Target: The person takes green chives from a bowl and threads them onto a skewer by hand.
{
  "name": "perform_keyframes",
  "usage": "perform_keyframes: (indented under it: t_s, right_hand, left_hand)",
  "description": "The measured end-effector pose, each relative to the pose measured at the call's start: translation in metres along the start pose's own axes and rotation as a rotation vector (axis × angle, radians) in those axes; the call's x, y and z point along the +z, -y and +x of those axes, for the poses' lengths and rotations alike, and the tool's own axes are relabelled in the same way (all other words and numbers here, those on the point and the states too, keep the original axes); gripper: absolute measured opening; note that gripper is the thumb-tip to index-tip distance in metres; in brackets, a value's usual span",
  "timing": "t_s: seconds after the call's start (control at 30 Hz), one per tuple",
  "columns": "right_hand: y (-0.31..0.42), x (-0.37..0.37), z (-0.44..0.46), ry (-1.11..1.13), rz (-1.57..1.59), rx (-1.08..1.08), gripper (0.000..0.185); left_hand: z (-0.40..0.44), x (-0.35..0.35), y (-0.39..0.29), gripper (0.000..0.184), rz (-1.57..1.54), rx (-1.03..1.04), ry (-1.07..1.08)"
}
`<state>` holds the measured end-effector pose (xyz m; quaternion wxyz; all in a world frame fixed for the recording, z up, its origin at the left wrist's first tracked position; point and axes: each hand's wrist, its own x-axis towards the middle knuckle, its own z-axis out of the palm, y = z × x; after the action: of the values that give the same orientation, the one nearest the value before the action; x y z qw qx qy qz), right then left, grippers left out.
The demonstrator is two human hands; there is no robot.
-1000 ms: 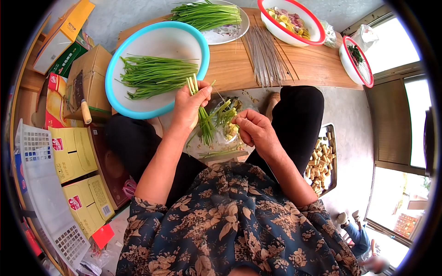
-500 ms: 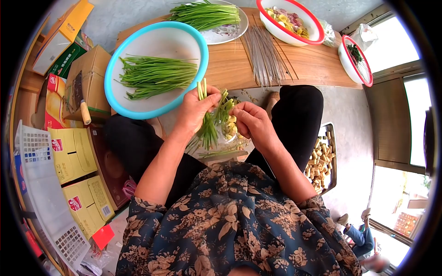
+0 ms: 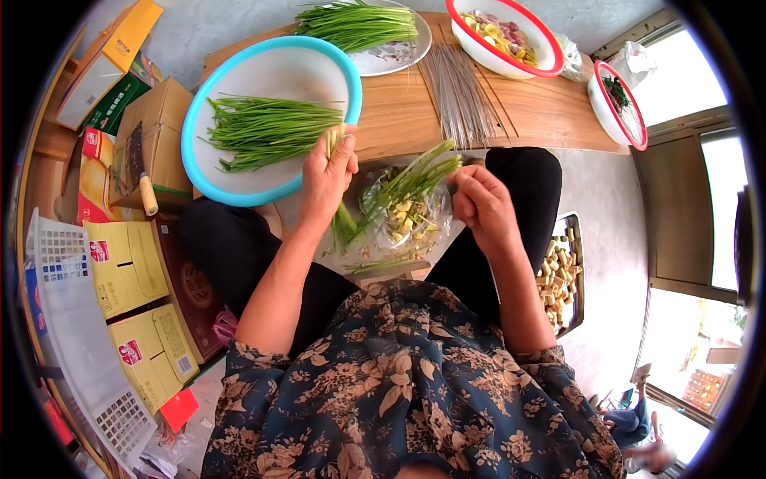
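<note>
My left hand (image 3: 325,177) is closed around a small bunch of garlic chives, pale stem ends poking up above the fist and green leaves hanging below. To its right, my right hand (image 3: 485,201) pinches the end of another loose, slanting strand of chives (image 3: 415,177), which stretches back toward the left. Beneath them is a clear plastic bag (image 3: 435,209) with yellowish pieces and trimmings inside. Close to my left hand stands a blue-rimmed white basin (image 3: 267,68) with a neat heap of chives (image 3: 271,132) lying in it.
On the wooden table (image 3: 391,112) are a plate of chives (image 3: 355,28), metal skewers (image 3: 459,92) and red-rimmed bowls (image 3: 550,48). A tray of cut pieces (image 3: 558,279) lies at right. Boxes and a knife (image 3: 142,172) are on the left. Another person (image 3: 630,423) appears at lower right.
My hands have moved apart: the right one went right, drawing chives out sideways, and the left went slightly left with its bunch. The plastic bag below is more exposed.
</note>
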<state>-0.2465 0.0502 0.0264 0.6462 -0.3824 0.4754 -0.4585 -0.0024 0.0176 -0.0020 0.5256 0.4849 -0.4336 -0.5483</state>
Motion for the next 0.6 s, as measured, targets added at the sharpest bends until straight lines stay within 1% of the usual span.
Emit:
perform_keyframes:
  t_s: [0.03,0.1,0.17,0.2,0.27,0.4,0.47,0.6]
  right_hand:
    - [0.002,-0.005,0.001,-0.020,0.010,-0.023,0.015]
    - [0.007,-0.010,0.001,-0.047,0.031,-0.068,0.014]
    - [0.008,-0.010,-0.001,-0.049,0.027,-0.066,0.015]
    - [0.008,-0.009,-0.002,-0.048,0.023,-0.062,0.015]
    - [0.004,-0.003,-0.006,-0.038,0.001,-0.042,0.015]
    - [-0.003,0.015,-0.012,0.031,-0.056,0.018,0.016]
    - [-0.007,0.025,-0.015,0.061,-0.065,0.037,0.016]
    - [-0.006,0.038,-0.019,0.109,-0.093,0.078,0.017]
  left_hand:
    - [0.000,0.000,-0.002,0.036,0.028,-0.008,-0.015]
    - [0.001,-0.001,0.002,0.033,0.015,0.018,-0.003]
    - [0.000,-0.002,0.002,0.025,-0.026,-0.051,0.060]
    - [0.000,-0.002,0.005,0.025,-0.026,-0.050,0.061]
    - [0.001,-0.003,0.011,0.020,-0.165,-0.090,0.170]
    - [0.001,0.000,0.010,0.015,-0.265,-0.139,0.181]
    - [0.000,0.002,0.009,0.015,-0.340,-0.195,0.134]
    - [-0.002,0.003,0.006,0.014,-0.412,-0.207,0.114]
